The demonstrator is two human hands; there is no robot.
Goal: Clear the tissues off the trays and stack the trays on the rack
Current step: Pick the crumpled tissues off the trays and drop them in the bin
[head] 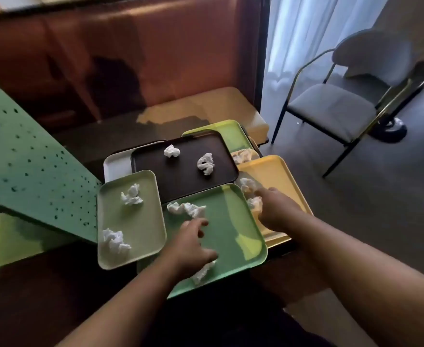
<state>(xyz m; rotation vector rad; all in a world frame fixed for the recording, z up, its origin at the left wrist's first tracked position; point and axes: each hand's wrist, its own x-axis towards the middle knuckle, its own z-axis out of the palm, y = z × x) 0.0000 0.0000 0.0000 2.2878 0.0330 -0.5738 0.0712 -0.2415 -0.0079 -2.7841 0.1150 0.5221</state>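
Several trays overlap on a dark table. A green tray (233,229) lies nearest me, with a crumpled tissue (187,209) near its far edge and another tissue (203,271) under my left hand (193,244), whose fingers are spread over the tray. My right hand (276,209) reaches over the yellow tray (278,171), fingers apart, touching a tissue (254,202) at the green tray's right edge; a further tissue (247,184) lies just beyond. The pale green tray (143,221) at left and the dark brown tray (185,171) each hold two tissues.
A green perforated metal panel (30,171) slopes in from the left. A white tray (115,164) and a lime tray (228,134) poke out behind the brown one. A grey chair (331,108) stands at right by a curtain. A brown bench back rises behind the table.
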